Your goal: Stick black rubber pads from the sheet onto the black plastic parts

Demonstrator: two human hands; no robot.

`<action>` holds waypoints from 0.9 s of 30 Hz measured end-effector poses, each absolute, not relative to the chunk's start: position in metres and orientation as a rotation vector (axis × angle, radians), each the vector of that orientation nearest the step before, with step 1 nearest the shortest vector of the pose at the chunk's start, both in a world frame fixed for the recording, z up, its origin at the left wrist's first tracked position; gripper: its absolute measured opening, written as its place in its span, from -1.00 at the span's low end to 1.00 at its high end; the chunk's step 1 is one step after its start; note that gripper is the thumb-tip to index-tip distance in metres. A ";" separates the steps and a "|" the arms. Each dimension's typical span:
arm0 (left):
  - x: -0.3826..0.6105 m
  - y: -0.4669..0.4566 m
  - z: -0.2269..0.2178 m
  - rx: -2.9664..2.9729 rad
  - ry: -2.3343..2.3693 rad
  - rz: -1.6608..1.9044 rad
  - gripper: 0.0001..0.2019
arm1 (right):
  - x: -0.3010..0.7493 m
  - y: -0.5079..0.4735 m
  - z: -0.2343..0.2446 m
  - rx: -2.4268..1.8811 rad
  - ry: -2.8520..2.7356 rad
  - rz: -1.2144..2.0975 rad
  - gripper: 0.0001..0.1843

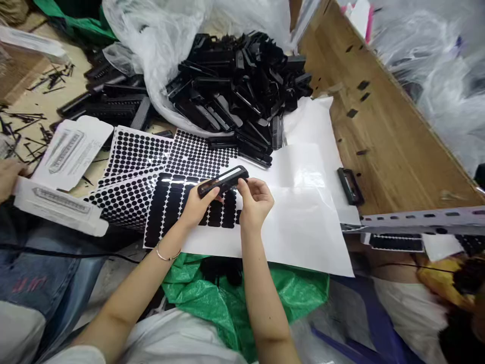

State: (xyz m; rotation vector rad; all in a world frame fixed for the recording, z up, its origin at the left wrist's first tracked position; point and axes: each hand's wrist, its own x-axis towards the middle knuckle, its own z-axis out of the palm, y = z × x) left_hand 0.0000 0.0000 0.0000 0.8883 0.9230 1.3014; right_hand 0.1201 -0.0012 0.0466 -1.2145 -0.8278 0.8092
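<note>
White clothing (182,336): cut off | left fingers (212,193): closed round black casing (224,180) | right fingers (244,191): pinched, contents hidden

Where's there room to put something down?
On the glossy white paper, right of the black oblong stickers and the held long black plastic piece, below the jumbled black plastic parts, left of the brown wooden panel. It's crowded among those parts and leftward, where white sheets of round black dots overlap.

left grip (199,205): holds black part (223,181) | right grip (255,202): at its end | sticker sheet (170,197): below
</note>
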 end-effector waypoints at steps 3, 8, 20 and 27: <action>0.001 0.000 0.000 0.886 0.921 1.303 -0.71 | 0.119 0.000 0.046 -1.244 -0.839 0.795 -0.77; 0.001 0.001 -0.001 0.894 0.927 1.307 -0.68 | 0.119 0.000 0.045 -1.261 -0.853 0.782 -0.76; 0.001 0.000 -0.003 0.938 0.943 1.305 -0.66 | 0.120 -0.005 0.050 -1.303 -0.921 0.698 -0.83; 0.000 -0.003 0.001 0.984 0.987 1.278 -0.66 | 0.122 -0.006 0.043 -1.331 -1.061 0.537 -0.87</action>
